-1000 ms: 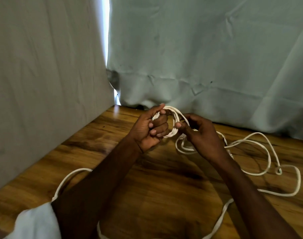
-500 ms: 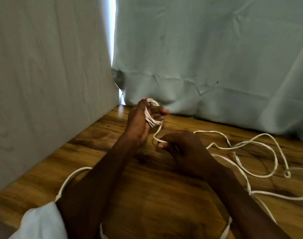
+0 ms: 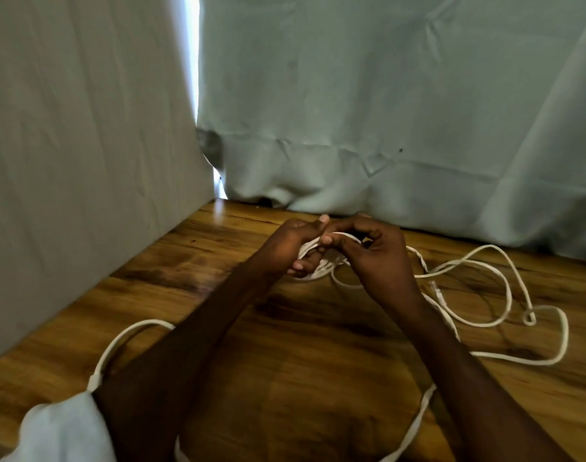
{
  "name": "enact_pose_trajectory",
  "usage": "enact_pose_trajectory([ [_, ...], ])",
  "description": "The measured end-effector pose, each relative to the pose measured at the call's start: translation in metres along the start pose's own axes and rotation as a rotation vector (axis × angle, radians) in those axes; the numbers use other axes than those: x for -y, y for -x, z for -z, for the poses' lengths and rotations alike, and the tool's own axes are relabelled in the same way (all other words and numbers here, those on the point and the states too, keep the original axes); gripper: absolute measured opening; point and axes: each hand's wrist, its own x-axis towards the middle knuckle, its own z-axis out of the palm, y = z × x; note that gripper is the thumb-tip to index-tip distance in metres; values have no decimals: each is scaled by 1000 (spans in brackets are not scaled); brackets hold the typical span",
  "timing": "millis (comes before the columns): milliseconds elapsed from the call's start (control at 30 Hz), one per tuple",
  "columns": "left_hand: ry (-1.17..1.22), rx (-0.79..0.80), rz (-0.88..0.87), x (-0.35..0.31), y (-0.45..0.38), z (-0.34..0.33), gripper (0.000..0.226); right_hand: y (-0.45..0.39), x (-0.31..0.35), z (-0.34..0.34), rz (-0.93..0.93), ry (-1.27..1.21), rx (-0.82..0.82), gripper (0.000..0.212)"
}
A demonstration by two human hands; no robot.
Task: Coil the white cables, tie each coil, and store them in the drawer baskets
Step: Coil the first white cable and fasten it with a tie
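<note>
Head view: the person is in the coiling step w/ one white cable (image 3: 504, 291). A small coil (image 3: 313, 271) sits in the left hand (image 3: 286, 250), its fingers curled round the loops. The right hand (image 3: 373, 258) is right beside it, fingers bent, pinching the next bit of cable at the top of the coil. The two hands touch at the fingertips, just above the wooden table (image 3: 285, 345).

Most of the cable is not coiled yet. It lies loose on the table to the right of the hands, and more runs under both arms near the white sleeve (image 3: 61, 428).

Next move, prob.: lay this loop on the coil, then pull more slack in from the right. No tie yet. No drawer baskets can be seen.
</note>
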Motion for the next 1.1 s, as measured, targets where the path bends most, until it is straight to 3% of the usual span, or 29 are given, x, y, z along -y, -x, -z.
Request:
enact_pose_trajectory([
  [100,158,103,60,-4,4,1,51,-4,0,7,-65,-113,-81,23],
  [167,263,134,49,-5,4,2,46,-6,-1,6,-138,-147,-69,13],
  [200,306,129,56,-5,3,2,43,-6,-2,4,-169,-155,-60,8],
  [333,456,82,54,-2,-1,-1,40,-6,-1,-4,-240,-180,-85,25],
  [467,611,59,34,-4,-2,-4,42,-3,-1,-11,-246,-197,4,34],
  [600,560,14,64,-6,-2,-5,38,-4,-2,-15,-286,-219,-99,32],
  [867,481,-75,39,-5,-4,-3,14,-3,-3,-13,-272,-152,-101,22],
  [1100,451,-5,-54,-6,-1,-10,12,1,-11,-13,-160,181,-171,26],
])
